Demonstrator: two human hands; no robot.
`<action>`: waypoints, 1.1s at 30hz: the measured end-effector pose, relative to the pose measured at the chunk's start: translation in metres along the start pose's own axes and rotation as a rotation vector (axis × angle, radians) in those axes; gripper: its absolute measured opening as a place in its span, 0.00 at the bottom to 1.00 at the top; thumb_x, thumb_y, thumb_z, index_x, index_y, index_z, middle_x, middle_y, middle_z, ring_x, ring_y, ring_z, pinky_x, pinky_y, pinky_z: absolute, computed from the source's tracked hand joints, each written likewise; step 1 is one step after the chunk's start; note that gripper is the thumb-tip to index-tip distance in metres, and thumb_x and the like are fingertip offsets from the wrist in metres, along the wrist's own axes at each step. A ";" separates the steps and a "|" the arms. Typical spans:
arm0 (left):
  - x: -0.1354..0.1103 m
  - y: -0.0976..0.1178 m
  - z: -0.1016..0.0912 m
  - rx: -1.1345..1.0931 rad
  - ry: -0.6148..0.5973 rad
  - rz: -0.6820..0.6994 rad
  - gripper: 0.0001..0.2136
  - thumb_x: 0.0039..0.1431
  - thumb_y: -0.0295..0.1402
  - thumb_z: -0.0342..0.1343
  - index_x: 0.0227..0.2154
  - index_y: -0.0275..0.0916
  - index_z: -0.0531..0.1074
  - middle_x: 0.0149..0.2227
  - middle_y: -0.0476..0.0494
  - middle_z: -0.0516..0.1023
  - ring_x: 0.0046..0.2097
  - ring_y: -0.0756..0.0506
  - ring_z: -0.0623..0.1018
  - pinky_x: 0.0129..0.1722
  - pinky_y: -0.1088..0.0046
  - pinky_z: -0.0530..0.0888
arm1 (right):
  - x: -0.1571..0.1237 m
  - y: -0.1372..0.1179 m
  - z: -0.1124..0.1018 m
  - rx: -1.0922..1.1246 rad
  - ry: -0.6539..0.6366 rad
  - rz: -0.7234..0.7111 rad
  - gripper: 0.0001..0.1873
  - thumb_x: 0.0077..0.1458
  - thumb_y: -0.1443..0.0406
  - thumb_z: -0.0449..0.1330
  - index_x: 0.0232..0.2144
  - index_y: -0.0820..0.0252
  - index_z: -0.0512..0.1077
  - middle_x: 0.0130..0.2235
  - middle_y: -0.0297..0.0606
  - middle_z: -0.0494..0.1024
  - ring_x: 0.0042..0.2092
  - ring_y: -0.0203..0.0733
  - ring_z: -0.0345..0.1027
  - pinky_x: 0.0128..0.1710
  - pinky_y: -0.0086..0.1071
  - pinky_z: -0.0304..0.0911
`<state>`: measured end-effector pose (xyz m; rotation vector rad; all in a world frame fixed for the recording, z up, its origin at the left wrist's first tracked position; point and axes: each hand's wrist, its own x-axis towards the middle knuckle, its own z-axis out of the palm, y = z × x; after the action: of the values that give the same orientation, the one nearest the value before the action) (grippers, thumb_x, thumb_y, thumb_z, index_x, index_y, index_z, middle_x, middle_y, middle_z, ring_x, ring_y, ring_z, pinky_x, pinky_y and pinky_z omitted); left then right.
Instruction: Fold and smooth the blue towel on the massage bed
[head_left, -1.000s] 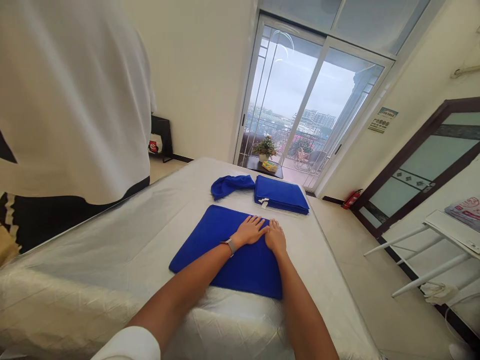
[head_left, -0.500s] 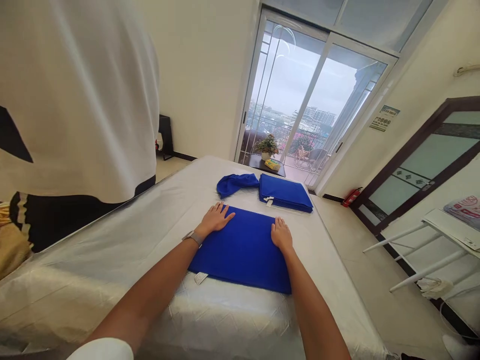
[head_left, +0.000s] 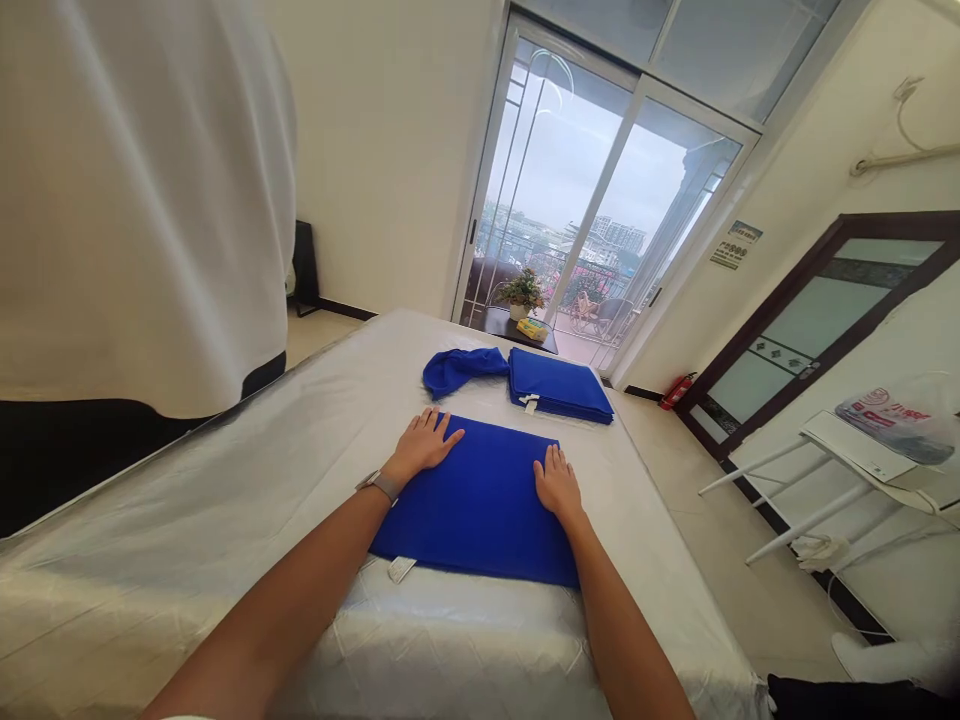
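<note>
Blue fabric, folded into a flat rectangle, makes up the cloth [head_left: 480, 510] lying near the close end of a plastic-covered mattress [head_left: 277, 490], with a white label [head_left: 401, 569] poking out at its near edge. The left hand [head_left: 424, 443] rests on its far left corner, palm down, fingers spread and gripping nothing; a watch [head_left: 381, 486] circles that wrist. The right hand [head_left: 557, 482] lies at the far right corner, its fingers likewise extended and unclenched. Both forearms cover parts of the cloth's side edges. Just beyond, a crumpled blue piece [head_left: 461, 370] sits beside a neat blue stack [head_left: 559, 385], the two taking up the space ahead of the hands. On the left, a person in a white top [head_left: 142, 200] stands close against the mattress, hiding much of the room there. Past the far end, a small dark table [head_left: 495, 322] bears a potted plant [head_left: 521, 290] and a yellow packet [head_left: 533, 329], in front of a sliding glass door [head_left: 600, 190]. Along the right wall are a red fire extinguisher [head_left: 676, 391] and a white table [head_left: 847, 445] with a plastic bag [head_left: 900, 420] on top.
</note>
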<state>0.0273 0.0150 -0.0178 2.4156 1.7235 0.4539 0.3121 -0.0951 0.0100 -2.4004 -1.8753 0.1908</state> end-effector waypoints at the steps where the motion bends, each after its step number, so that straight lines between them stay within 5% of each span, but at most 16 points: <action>1: 0.000 0.000 0.000 0.001 -0.003 -0.003 0.40 0.65 0.59 0.31 0.68 0.31 0.55 0.71 0.29 0.50 0.72 0.33 0.49 0.69 0.53 0.49 | -0.001 0.001 0.002 0.004 0.007 0.000 0.36 0.70 0.54 0.34 0.71 0.72 0.41 0.73 0.45 0.41 0.73 0.43 0.32 0.70 0.41 0.33; 10: -0.005 0.000 -0.001 0.035 0.046 0.025 0.40 0.65 0.59 0.30 0.68 0.32 0.55 0.71 0.29 0.53 0.71 0.34 0.52 0.68 0.53 0.51 | -0.004 -0.001 0.003 0.062 0.047 -0.009 0.35 0.69 0.56 0.34 0.71 0.71 0.44 0.73 0.44 0.43 0.73 0.42 0.32 0.70 0.40 0.31; 16: 0.000 -0.001 -0.012 0.051 -0.035 -0.006 0.39 0.65 0.57 0.36 0.68 0.31 0.55 0.70 0.28 0.54 0.71 0.32 0.53 0.68 0.51 0.50 | -0.007 -0.003 0.000 0.115 0.042 -0.006 0.35 0.69 0.56 0.35 0.71 0.71 0.43 0.73 0.43 0.42 0.73 0.42 0.31 0.70 0.40 0.30; 18: 0.002 0.012 -0.015 0.069 0.000 -0.008 0.39 0.65 0.57 0.37 0.67 0.29 0.57 0.69 0.26 0.57 0.71 0.31 0.53 0.68 0.50 0.50 | -0.008 -0.003 -0.001 0.134 0.038 -0.006 0.35 0.69 0.56 0.35 0.71 0.70 0.43 0.73 0.42 0.42 0.73 0.41 0.31 0.70 0.40 0.30; 21: 0.001 0.062 -0.008 0.043 0.068 0.088 0.39 0.66 0.56 0.33 0.65 0.26 0.58 0.68 0.25 0.58 0.71 0.33 0.54 0.68 0.54 0.51 | -0.009 -0.004 -0.002 0.151 0.041 -0.012 0.35 0.69 0.56 0.34 0.71 0.71 0.43 0.73 0.43 0.42 0.73 0.42 0.31 0.70 0.40 0.30; 27: -0.010 0.179 0.043 -0.025 0.012 0.482 0.32 0.70 0.49 0.26 0.68 0.38 0.56 0.69 0.34 0.60 0.70 0.40 0.57 0.67 0.58 0.54 | -0.013 0.002 0.000 0.080 0.074 -0.091 0.34 0.67 0.62 0.40 0.71 0.70 0.44 0.73 0.44 0.42 0.73 0.45 0.31 0.70 0.40 0.32; 30: -0.014 0.184 0.052 -0.003 -0.016 0.492 0.31 0.71 0.46 0.25 0.69 0.39 0.54 0.69 0.35 0.60 0.70 0.40 0.57 0.67 0.56 0.54 | -0.012 0.004 0.002 0.079 0.083 -0.095 0.34 0.68 0.61 0.40 0.71 0.68 0.45 0.73 0.43 0.43 0.73 0.44 0.31 0.70 0.39 0.32; 33: -0.018 0.149 0.042 0.019 -0.053 0.379 0.34 0.69 0.51 0.26 0.69 0.36 0.54 0.70 0.34 0.56 0.71 0.39 0.54 0.69 0.56 0.50 | -0.010 0.001 0.002 0.109 0.089 -0.051 0.34 0.69 0.59 0.36 0.71 0.71 0.45 0.73 0.45 0.45 0.73 0.44 0.33 0.70 0.40 0.32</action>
<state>0.1691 -0.0489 -0.0176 2.7464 1.2530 0.4108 0.3107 -0.1052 0.0083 -2.2492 -1.8357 0.1744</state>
